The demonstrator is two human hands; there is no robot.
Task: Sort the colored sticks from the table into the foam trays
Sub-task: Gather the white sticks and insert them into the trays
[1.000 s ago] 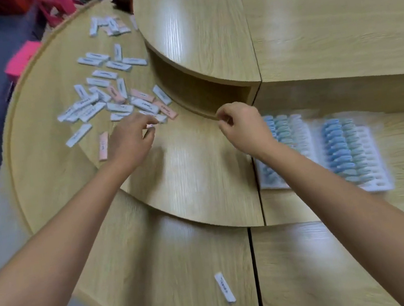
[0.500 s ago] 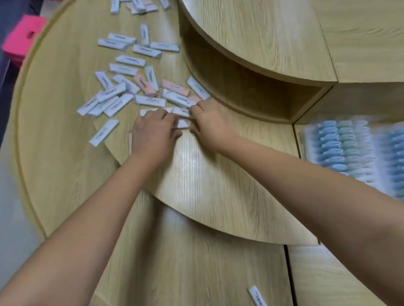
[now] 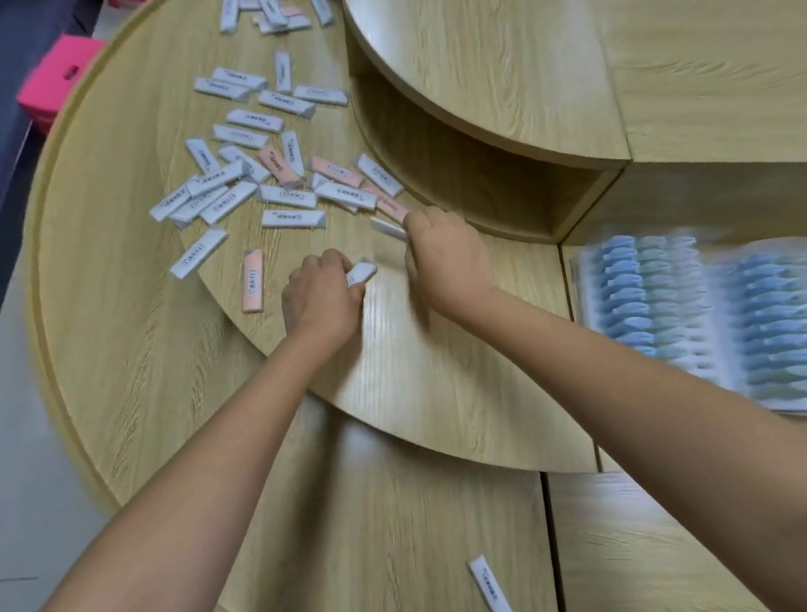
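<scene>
Several white and pink sticks [image 3: 264, 180] lie scattered over the round wooden table [image 3: 137, 343]. My left hand [image 3: 322, 299] grips a white stick [image 3: 361, 272] that pokes out to the right of its curled fingers. My right hand [image 3: 444, 258] pinches another white stick [image 3: 388, 229] at the near edge of the pile. A pink stick [image 3: 252, 281] lies just left of my left hand. Two white foam trays [image 3: 724, 317], filled with rows of blue and green sticks, sit at the right, blurred.
A raised curved wooden shelf [image 3: 486, 60] overhangs the table behind my right hand. One white stick [image 3: 490, 588] lies alone on the lower board near the front. A pink box [image 3: 61, 79] stands on the floor at the far left.
Both hands have drawn back from the pile toward me, each with a white stick in its fingers. The view has shifted, so the trays show more fully at the right.
</scene>
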